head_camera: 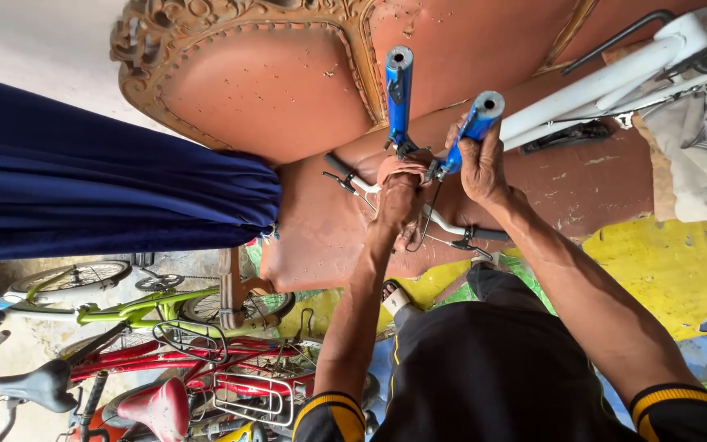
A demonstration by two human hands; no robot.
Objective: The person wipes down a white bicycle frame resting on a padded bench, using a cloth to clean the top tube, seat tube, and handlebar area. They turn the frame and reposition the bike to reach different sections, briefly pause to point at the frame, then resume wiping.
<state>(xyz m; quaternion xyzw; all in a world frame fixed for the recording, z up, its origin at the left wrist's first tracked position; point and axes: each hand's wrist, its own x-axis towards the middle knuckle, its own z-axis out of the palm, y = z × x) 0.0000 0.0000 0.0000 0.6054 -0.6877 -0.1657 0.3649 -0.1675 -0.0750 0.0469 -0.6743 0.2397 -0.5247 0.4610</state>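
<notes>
Crowding worn sofa [288, 90]: bicycles [165, 360], blue curtain [83, 172].

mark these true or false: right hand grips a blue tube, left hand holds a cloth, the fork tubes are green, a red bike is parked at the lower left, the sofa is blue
1. The right hand grips a blue tube. True.
2. The left hand holds a cloth. True, a pinkish cloth pressed where the two tubes meet.
3. The fork tubes are green. False: both are blue, with grey open ends.
4. A red bike is parked at the lower left. True, beside a green bike.
5. The sofa is blue. False: it is worn reddish-brown with a carved frame; the blue thing is a curtain.
</notes>
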